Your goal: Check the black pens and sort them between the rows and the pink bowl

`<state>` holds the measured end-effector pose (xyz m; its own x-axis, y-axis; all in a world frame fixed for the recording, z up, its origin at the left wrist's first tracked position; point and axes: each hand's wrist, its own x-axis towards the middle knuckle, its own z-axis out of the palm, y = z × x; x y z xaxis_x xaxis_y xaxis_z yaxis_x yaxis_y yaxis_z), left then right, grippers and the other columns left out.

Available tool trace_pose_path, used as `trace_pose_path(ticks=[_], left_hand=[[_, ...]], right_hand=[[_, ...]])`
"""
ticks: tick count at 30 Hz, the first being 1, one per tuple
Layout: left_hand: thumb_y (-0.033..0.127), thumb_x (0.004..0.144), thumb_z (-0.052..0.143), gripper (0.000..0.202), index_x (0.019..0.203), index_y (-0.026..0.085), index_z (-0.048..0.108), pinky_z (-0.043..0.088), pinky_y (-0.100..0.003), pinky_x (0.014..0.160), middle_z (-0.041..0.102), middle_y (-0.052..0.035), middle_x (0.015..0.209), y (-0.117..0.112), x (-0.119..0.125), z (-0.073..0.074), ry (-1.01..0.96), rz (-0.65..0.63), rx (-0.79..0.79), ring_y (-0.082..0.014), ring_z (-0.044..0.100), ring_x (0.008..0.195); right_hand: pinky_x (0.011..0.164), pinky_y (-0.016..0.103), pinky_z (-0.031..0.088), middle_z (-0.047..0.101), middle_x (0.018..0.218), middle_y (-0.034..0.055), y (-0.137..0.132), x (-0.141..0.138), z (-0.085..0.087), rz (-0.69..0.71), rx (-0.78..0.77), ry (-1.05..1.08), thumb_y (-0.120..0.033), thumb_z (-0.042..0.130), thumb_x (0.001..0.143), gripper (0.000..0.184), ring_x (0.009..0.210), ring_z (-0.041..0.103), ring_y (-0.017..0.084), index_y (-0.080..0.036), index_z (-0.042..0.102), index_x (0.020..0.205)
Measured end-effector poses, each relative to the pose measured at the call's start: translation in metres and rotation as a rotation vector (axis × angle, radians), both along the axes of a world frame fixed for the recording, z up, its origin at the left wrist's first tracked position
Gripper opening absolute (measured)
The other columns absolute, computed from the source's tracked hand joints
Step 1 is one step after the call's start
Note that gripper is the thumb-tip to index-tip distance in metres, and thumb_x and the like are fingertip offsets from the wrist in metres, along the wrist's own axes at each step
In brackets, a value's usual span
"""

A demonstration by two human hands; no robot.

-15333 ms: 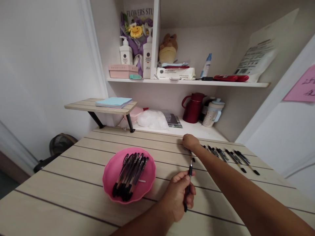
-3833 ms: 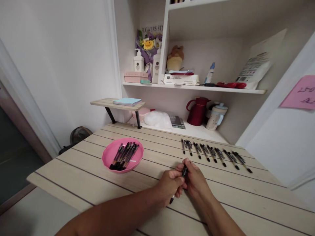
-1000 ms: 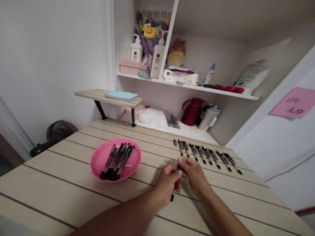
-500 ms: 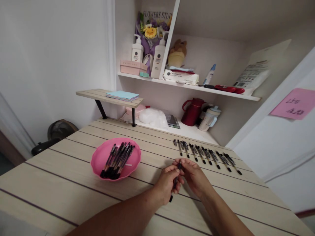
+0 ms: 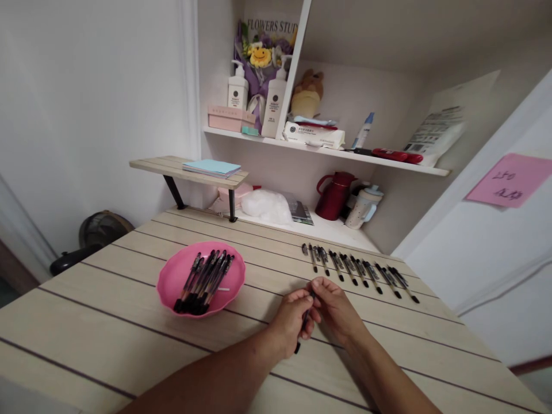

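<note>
My left hand (image 5: 290, 321) is wrapped round a black pen (image 5: 297, 347), whose dark end sticks out below the fingers. Against the pen's upper end, my right hand (image 5: 338, 307) has its thumb and fingers pinched together; the fingers hide that end, so whether a cap is on it I cannot tell. To the left, a pink scalloped bowl (image 5: 168, 280) holds several dark pens (image 5: 206, 282) lying side by side and a small white stick (image 5: 223, 289). Beyond my right hand, a slanting row of pens (image 5: 360, 270) lies on the table, with short dark caps (image 5: 304, 249) beside them.
The slatted wooden table (image 5: 129, 322) carries a small raised shelf (image 5: 159, 165) with a blue notepad (image 5: 212, 167). Behind are a red jug (image 5: 335, 195), a pale bottle (image 5: 364, 207) and a white plastic bag (image 5: 267, 207). Higher up, a white shelf (image 5: 254, 137) holds pump bottles.
The view has shifted slightly. My right fingers now cover the pen's upper end, which showed between the fingertips before. My left hand keeps the same grip.
</note>
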<state>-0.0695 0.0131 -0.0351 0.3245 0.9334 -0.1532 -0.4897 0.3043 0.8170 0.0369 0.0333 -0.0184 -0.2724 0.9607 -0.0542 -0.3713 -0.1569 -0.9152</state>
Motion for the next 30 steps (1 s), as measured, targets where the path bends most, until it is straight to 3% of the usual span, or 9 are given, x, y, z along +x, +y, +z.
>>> trace_pose_path(ticks=[4,8,10,13,18,21,24,30], left_hand=[[0.036,0.072,0.051,0.021,0.075,0.016,0.049,0.01,-0.018,0.034,0.051,0.0037,0.05,-0.001,-0.001,0.002,0.0,-0.034,-0.017,-0.0023,0.031,0.029],[0.038,0.071,0.053,0.023,0.077,0.016,0.05,0.009,-0.018,0.034,0.051,0.0037,0.051,-0.002,-0.002,0.001,-0.008,-0.078,-0.011,-0.0018,0.03,0.029],[0.039,0.071,0.053,0.024,0.077,0.016,0.05,0.01,-0.018,0.034,0.052,0.0034,0.052,-0.002,-0.003,-0.001,-0.015,-0.078,-0.007,-0.0017,0.03,0.03],[0.039,0.071,0.052,0.024,0.078,0.016,0.051,0.012,-0.018,0.035,0.053,0.0031,0.054,-0.001,-0.003,-0.003,-0.026,-0.065,-0.008,-0.0019,0.031,0.031],[0.037,0.072,0.05,0.022,0.078,0.016,0.051,0.013,-0.018,0.035,0.053,0.0031,0.054,0.002,-0.003,-0.004,-0.028,-0.054,-0.01,-0.0023,0.031,0.031],[0.035,0.073,0.049,0.021,0.078,0.016,0.051,0.013,-0.018,0.035,0.052,0.0029,0.054,0.002,-0.003,-0.004,-0.022,-0.062,-0.013,-0.0025,0.032,0.031],[0.037,0.073,0.05,0.022,0.077,0.016,0.05,0.013,-0.018,0.035,0.052,0.0035,0.053,0.003,-0.002,-0.004,-0.029,-0.062,-0.022,-0.0021,0.031,0.031],[0.038,0.072,0.051,0.023,0.076,0.015,0.051,0.013,-0.018,0.035,0.052,0.0032,0.053,0.003,-0.001,-0.006,-0.032,-0.036,-0.032,-0.0023,0.032,0.031]], right_hand=[[0.031,0.019,0.035,0.057,0.059,-0.001,0.0,0.0,0.001,-0.034,0.019,0.029,-0.04,0.067,0.068,0.025,0.037,0.046,0.007,-0.017,0.059,0.074],[0.046,0.022,0.048,0.064,0.078,0.0021,0.008,0.006,0.003,-0.179,0.017,0.13,-0.034,0.07,0.067,0.021,0.065,0.061,0.014,-0.021,0.062,0.081],[0.053,0.025,0.052,0.064,0.078,0.0018,0.016,0.013,0.002,-0.241,0.044,0.119,-0.033,0.071,0.066,0.022,0.072,0.062,0.015,-0.022,0.062,0.084],[0.051,0.025,0.051,0.063,0.07,0.0007,0.028,0.028,-0.003,-0.333,0.076,0.016,-0.032,0.073,0.063,0.027,0.063,0.061,0.014,-0.021,0.063,0.085],[0.051,0.024,0.048,0.062,0.061,0.0001,0.051,0.041,-0.015,-0.451,0.069,-0.363,-0.032,0.072,0.06,0.025,0.056,0.059,0.013,-0.017,0.062,0.077],[0.057,0.027,0.05,0.065,0.066,0.0032,0.069,0.04,-0.019,-0.447,0.197,-0.759,-0.032,0.062,0.068,0.023,0.061,0.061,0.015,-0.015,0.062,0.083],[0.059,0.029,0.048,0.066,0.068,0.0053,0.086,0.036,-0.015,-0.416,0.314,-1.099,-0.028,0.051,0.073,0.026,0.063,0.062,0.018,-0.013,0.064,0.089],[0.07,0.028,0.041,0.068,0.073,0.007,0.11,0.026,-0.004,-0.386,0.406,-1.491,-0.021,0.057,0.066,0.013,0.081,0.062,0.022,-0.021,0.068,0.074]])
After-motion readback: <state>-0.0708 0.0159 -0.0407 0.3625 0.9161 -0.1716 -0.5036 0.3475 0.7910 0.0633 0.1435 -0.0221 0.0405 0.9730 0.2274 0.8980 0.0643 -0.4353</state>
